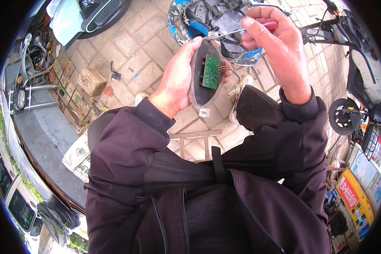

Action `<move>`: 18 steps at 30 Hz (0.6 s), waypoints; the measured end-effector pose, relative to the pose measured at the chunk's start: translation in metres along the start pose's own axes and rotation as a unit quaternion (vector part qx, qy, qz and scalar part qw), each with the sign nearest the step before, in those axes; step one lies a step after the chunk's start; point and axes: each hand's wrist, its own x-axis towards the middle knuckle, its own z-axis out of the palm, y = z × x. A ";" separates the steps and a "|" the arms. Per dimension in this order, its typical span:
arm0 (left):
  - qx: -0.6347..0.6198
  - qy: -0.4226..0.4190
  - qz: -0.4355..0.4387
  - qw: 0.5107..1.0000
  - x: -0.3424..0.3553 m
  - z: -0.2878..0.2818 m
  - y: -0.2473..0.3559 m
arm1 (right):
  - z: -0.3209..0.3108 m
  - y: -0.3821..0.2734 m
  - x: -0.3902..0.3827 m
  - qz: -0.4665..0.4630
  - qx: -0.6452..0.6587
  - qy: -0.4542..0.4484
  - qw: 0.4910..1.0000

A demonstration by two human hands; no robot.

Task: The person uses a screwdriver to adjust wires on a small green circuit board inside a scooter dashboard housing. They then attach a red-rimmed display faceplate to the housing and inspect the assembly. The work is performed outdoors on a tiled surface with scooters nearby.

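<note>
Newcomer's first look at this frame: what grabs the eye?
The bright green circuit board in a dark oval housing, held near upper centre in the left hand. Then the red-handled tool in the right hand, its thin shaft angled toward the housing's far end. Beyond both, a blue-and-black shell lies on the paving.

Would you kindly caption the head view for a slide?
Left hand cradles an oval housing with a green circuit board; right hand holds a red-handled tool near the housing's rim.
</note>
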 end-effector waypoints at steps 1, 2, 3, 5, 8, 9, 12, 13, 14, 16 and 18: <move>-0.006 -0.008 0.000 1.000 0.000 -0.001 0.000 | -0.001 -0.001 -0.001 0.024 -0.051 0.014 0.998; -0.007 -0.010 0.000 1.000 0.000 -0.001 0.000 | 0.000 -0.001 -0.001 0.017 -0.069 0.016 0.997; -0.007 -0.011 0.001 1.000 0.000 -0.001 0.000 | 0.000 0.000 0.000 0.011 -0.086 0.018 0.996; -0.002 -0.011 0.002 1.000 0.000 -0.001 -0.001 | 0.000 0.004 0.002 -0.009 -0.066 0.015 0.998; -0.003 -0.011 0.004 1.000 0.000 -0.001 0.000 | -0.003 0.009 0.004 -0.034 0.024 -0.003 0.999; -0.001 -0.002 0.002 1.000 0.000 0.000 0.000 | -0.004 0.010 0.004 -0.034 0.036 -0.011 0.999; -0.020 -0.003 0.009 1.000 0.000 0.003 0.000 | -0.008 0.010 0.004 -0.027 0.051 -0.019 0.998; -0.021 0.001 0.007 1.000 0.000 0.004 0.000 | -0.009 0.009 0.004 -0.024 0.053 -0.019 0.998; -0.022 -0.001 0.007 1.000 0.000 0.004 0.001 | -0.010 0.008 0.004 -0.022 0.054 -0.019 0.998; -0.024 -0.002 0.007 1.000 0.000 0.004 0.001 | -0.011 0.005 0.003 -0.017 0.055 -0.017 0.998; -0.029 -0.009 0.008 0.999 0.000 0.002 0.001 | -0.012 0.004 0.003 -0.012 0.051 -0.014 0.999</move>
